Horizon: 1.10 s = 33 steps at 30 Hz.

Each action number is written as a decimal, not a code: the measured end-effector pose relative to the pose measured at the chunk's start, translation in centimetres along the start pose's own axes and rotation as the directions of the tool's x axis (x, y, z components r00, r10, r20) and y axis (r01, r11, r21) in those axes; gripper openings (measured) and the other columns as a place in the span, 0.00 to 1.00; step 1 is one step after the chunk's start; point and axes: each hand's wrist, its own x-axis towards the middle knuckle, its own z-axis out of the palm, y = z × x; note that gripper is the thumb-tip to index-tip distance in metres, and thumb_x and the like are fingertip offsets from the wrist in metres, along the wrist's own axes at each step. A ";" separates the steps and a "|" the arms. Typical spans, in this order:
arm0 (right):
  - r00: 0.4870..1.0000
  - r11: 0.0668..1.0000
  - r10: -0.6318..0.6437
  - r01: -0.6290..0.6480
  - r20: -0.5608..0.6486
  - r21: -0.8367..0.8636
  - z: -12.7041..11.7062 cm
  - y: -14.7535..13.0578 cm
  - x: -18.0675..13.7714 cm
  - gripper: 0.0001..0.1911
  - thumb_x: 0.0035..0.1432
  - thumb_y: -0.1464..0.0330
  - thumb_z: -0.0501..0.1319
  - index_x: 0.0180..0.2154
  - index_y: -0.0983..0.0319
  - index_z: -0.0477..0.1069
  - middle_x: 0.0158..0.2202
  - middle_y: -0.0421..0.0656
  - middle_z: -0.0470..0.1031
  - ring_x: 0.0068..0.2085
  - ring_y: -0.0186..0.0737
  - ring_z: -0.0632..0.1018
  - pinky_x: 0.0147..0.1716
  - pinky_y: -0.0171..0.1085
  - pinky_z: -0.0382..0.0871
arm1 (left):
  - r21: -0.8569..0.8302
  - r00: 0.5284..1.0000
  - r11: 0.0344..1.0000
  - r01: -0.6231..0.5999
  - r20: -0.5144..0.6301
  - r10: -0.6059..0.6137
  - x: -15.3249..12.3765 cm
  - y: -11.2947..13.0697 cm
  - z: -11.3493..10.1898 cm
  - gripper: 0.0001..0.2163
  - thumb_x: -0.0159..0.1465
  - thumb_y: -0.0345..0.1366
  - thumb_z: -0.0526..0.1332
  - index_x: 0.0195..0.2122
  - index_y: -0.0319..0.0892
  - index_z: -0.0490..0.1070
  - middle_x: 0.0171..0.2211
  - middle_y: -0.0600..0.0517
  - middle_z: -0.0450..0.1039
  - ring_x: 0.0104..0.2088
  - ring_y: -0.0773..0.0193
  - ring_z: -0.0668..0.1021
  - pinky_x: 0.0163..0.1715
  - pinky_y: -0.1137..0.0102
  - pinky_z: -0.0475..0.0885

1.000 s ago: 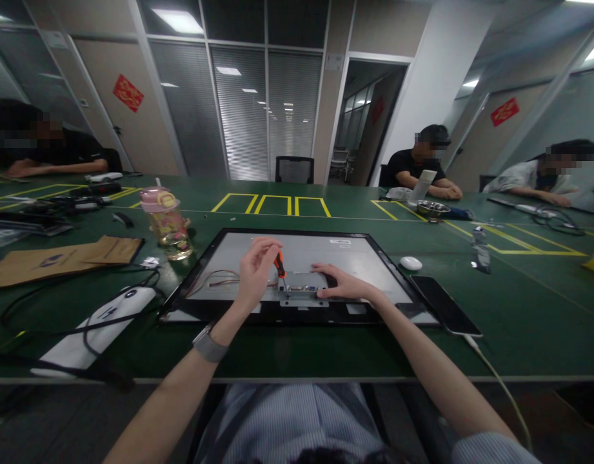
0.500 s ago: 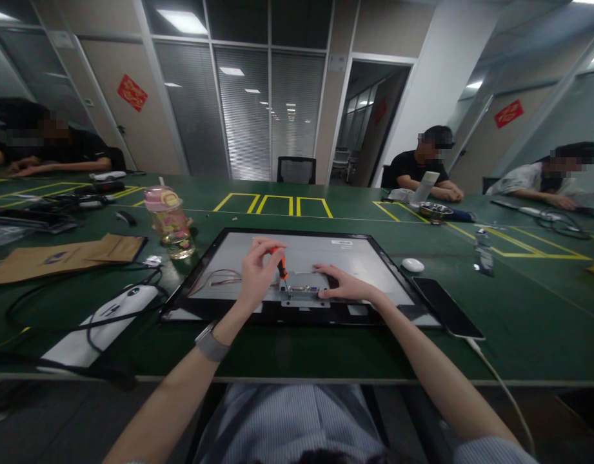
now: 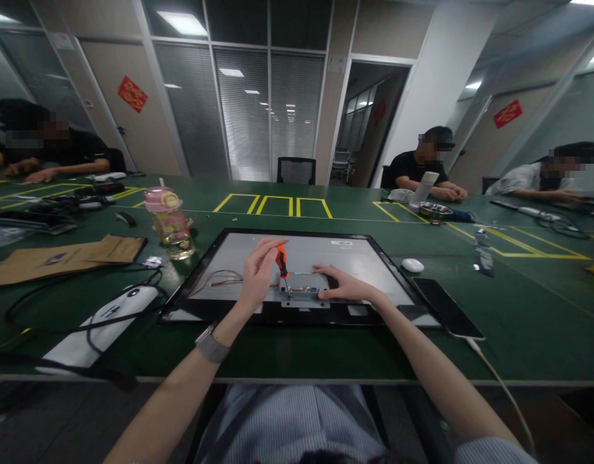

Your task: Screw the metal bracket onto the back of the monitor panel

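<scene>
Left hand [image 3: 258, 276] gripped an orange-and-black screwdriver [image 3: 282, 261], tip-down; right hand [image 3: 347, 284], loosely spread, touched a dull grey metal bracket [image 3: 301, 298].

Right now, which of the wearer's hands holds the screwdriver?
The left hand, with the grey watchband, holds the screwdriver; the bare-wristed right hand touches the metal box.

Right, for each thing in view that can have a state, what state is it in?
Screwdriver: held in the left hand, shaft pointing down at the port bracket; tip contact too small to tell
Right hand: open, thumb at the bracket's right end
Panel: lying flat
Bottle: upright, lid on
Phone: screen dark, cable plugged in
Blinds: lowered
Far doorway: open
</scene>
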 end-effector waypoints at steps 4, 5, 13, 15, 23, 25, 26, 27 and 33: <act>1.000 1.000 -0.006 0.006 -0.002 0.006 0.1 0.2 0.0 0.41 0.48 0.46 0.65 0.60 0.57 0.61 0.68 0.48 0.53 0.68 0.52 0.55 0.67 0.54 0.45 | -0.024 1.000 1.000 0.019 0.006 -0.019 0.0 -0.2 0.0 0.10 0.64 0.38 0.60 0.44 0.44 0.77 0.36 0.50 0.74 0.38 0.64 0.76 0.41 0.69 0.70; 1.000 1.000 -0.017 0.017 -0.002 0.011 0.1 0.2 0.0 0.40 0.49 0.47 0.65 0.59 0.57 0.62 0.68 0.48 0.53 0.68 0.52 0.55 0.67 0.53 0.45 | -0.011 1.000 1.000 0.000 -0.009 -0.001 0.0 -0.2 0.0 0.09 0.62 0.38 0.62 0.42 0.44 0.78 0.35 0.51 0.73 0.37 0.64 0.75 0.40 0.70 0.70; 1.000 1.000 -0.004 0.004 0.007 0.001 0.0 -0.3 -0.1 0.40 0.49 0.47 0.64 0.60 0.57 0.61 0.68 0.48 0.53 0.68 0.52 0.55 0.66 0.53 0.46 | -0.035 1.000 0.999 -0.001 -0.004 0.001 0.0 0.0 -0.1 0.12 0.68 0.37 0.54 0.43 0.43 0.78 0.42 0.47 0.74 0.46 0.60 0.75 0.49 0.66 0.68; 1.000 1.000 -0.002 0.002 0.005 0.001 -0.1 -0.4 -0.1 0.40 0.49 0.46 0.64 0.60 0.57 0.61 0.68 0.48 0.53 0.68 0.52 0.56 0.67 0.53 0.46 | -0.041 1.000 0.999 0.024 0.004 -0.024 0.0 0.0 0.0 0.11 0.66 0.37 0.57 0.45 0.43 0.76 0.39 0.48 0.75 0.42 0.62 0.76 0.45 0.66 0.70; 1.000 1.000 0.000 0.000 0.010 0.006 -0.1 -0.6 -0.3 0.41 0.49 0.46 0.64 0.60 0.58 0.61 0.68 0.48 0.52 0.68 0.51 0.55 0.67 0.52 0.45 | 0.023 0.997 0.999 -0.031 -0.067 0.032 0.1 -0.2 0.0 0.10 0.64 0.39 0.59 0.39 0.44 0.78 0.41 0.48 0.70 0.44 0.62 0.74 0.44 0.68 0.72; 1.000 1.000 0.002 -0.002 0.008 0.009 -0.1 -0.6 -0.2 0.41 0.49 0.46 0.64 0.60 0.57 0.61 0.68 0.48 0.52 0.68 0.51 0.56 0.67 0.52 0.46 | -0.028 0.999 1.000 -0.008 -0.040 0.007 0.0 0.0 0.0 0.13 0.67 0.39 0.54 0.42 0.43 0.78 0.45 0.47 0.72 0.47 0.60 0.74 0.47 0.65 0.71; 1.000 1.000 0.004 -0.004 0.008 0.011 -0.1 -0.5 -0.2 0.41 0.49 0.46 0.64 0.60 0.57 0.61 0.68 0.47 0.52 0.68 0.52 0.56 0.67 0.53 0.46 | -0.048 1.000 0.999 0.011 -0.028 -0.012 0.0 0.0 0.0 0.13 0.67 0.39 0.54 0.44 0.43 0.77 0.44 0.46 0.73 0.46 0.60 0.75 0.47 0.64 0.71; 1.000 1.000 0.004 -0.004 0.006 0.012 -0.1 -0.5 -0.2 0.41 0.49 0.46 0.64 0.60 0.56 0.61 0.68 0.47 0.52 0.68 0.52 0.56 0.67 0.54 0.46 | -0.055 0.999 0.998 0.031 -0.019 -0.032 0.0 0.0 0.0 0.13 0.67 0.39 0.55 0.45 0.43 0.76 0.43 0.47 0.74 0.44 0.60 0.76 0.47 0.64 0.71; 1.000 1.000 -0.018 0.018 -0.013 0.025 0.1 0.1 0.0 0.42 0.48 0.45 0.64 0.59 0.57 0.62 0.68 0.47 0.53 0.68 0.52 0.55 0.67 0.53 0.44 | 0.063 0.996 0.997 -0.037 -0.083 0.042 0.1 -0.3 0.0 0.06 0.59 0.36 0.65 0.37 0.43 0.77 0.34 0.52 0.69 0.35 0.66 0.74 0.38 0.70 0.71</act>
